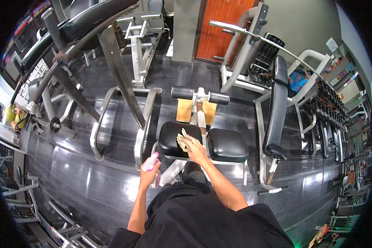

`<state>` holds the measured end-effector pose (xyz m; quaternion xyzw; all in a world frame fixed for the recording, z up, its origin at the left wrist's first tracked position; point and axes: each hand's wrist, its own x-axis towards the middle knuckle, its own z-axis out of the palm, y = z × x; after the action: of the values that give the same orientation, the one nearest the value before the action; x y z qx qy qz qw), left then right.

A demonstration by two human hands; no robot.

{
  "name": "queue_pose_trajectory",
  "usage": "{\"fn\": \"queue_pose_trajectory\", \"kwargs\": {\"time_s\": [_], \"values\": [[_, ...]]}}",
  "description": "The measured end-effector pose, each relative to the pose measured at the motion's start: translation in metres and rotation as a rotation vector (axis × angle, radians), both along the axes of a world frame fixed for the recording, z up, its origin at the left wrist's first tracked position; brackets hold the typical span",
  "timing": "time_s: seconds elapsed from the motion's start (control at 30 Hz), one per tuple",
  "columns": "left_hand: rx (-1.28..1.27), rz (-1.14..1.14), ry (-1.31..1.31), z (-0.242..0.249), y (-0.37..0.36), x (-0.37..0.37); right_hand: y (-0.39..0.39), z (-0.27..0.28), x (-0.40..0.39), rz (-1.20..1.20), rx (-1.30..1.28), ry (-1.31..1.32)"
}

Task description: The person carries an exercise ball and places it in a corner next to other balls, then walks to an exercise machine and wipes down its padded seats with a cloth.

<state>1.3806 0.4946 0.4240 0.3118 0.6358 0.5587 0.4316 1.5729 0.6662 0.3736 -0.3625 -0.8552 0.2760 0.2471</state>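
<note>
My right hand point(195, 150) is closed on a crumpled beige cloth point(183, 140), which rests against the left black seat pad point(172, 131) of a gym bench. Beside it sits a second black pad point(228, 144) of the same machine. In my left hand point(148, 174) is a spray bottle with a pink top point(151, 162), held upright to the left of the bench and apart from the pads. My fingers wrap round the bottle and hide part of it. Beyond the pads are two black foam rollers point(182, 92) on a white post.
A metal frame point(142, 136) rises from the floor close to my left. On the right stands an inclined bench point(277, 115) under a barbell point(252, 35). Dumbbell racks point(328, 111) line the right side. Ahead is an orange-brown door point(221, 33).
</note>
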Motion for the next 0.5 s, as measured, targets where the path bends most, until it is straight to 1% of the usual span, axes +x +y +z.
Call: {"fn": "queue_pose_trajectory", "kwargs": {"time_s": [0.1,0.17,0.5], "values": [[-0.015,-0.013,0.015,0.001,-0.008,0.002,-0.002,0.003,0.001,-0.023,-0.045,-0.011],[-0.038,-0.008,0.050,-0.001,-0.012,0.002,-0.001,0.000,0.002,-0.013,-0.030,0.002],[-0.046,0.065,-0.029,-0.008,-0.021,0.008,-0.001,-0.003,0.001,-0.026,-0.007,-0.008]]}}
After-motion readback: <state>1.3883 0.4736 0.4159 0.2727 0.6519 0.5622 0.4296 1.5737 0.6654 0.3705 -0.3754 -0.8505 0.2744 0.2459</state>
